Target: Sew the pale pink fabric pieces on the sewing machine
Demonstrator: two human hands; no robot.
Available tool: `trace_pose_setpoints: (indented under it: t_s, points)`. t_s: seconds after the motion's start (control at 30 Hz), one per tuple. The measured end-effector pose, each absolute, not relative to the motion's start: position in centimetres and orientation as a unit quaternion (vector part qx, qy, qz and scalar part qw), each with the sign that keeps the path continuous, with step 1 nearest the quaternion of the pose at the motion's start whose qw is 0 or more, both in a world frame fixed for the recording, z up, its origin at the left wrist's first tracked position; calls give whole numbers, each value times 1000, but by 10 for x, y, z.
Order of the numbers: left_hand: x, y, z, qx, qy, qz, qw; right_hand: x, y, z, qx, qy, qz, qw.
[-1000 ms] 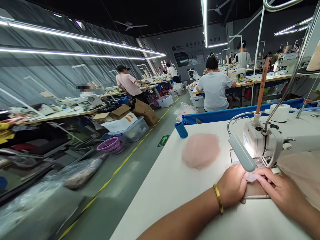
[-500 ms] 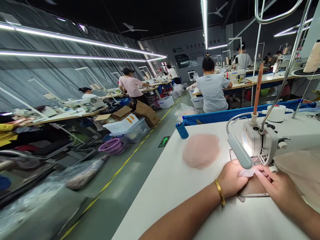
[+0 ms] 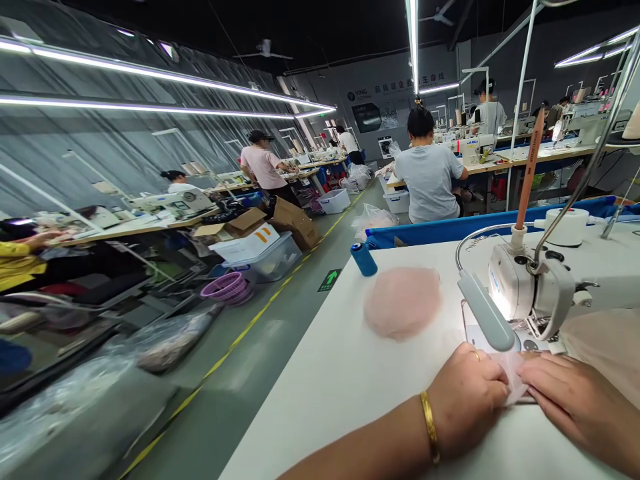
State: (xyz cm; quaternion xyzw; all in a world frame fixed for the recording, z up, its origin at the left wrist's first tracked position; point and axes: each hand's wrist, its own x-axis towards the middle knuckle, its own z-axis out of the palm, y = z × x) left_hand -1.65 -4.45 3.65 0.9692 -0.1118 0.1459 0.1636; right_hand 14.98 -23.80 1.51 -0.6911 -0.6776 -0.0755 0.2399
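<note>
My left hand [image 3: 467, 397], a gold bracelet at its wrist, is closed with curled fingers on a piece of sheer pale pink fabric [image 3: 513, 379]. From the other side, my right hand [image 3: 575, 393] presses its fingers together on the same fabric; the fingertips are partly hidden. Both hands rest just in front of the sewing machine [image 3: 510, 283], close to its needle plate. A grey lamp [image 3: 486, 313] hangs over the plate and covers part of it. Left of the machine, a round pile of sheer pink fabric [image 3: 403, 303] lies on the white table [image 3: 320, 400].
A blue thread cone [image 3: 364, 260] stands at the table's left edge. Behind the machine are a white thread spool [image 3: 567, 227] and an upright pencil [image 3: 531, 170]. Blue cloth [image 3: 450, 229] borders the far edge. Co-workers sit ahead and left, beyond an aisle with boxes and a purple basket [image 3: 227, 288].
Both hands have drawn back from the needle area toward me, with the fabric between them. My right hand has turned palm down. The view has shifted slightly.
</note>
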Motion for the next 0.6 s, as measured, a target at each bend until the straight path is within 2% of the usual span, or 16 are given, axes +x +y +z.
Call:
trace_pose_setpoints:
  t_s: [0.17, 0.4, 0.6]
  points:
    - [-13, -41, 36, 972, -131, 147, 129, 152, -236, 10, -683, -679, -145, 226]
    - [-4, -35, 36, 975, -115, 170, 88, 158, -228, 7, -697, -672, -132, 214]
    - [-5, -34, 34, 973, -132, 161, 95, 160, -225, 11, -655, -706, -174, 208]
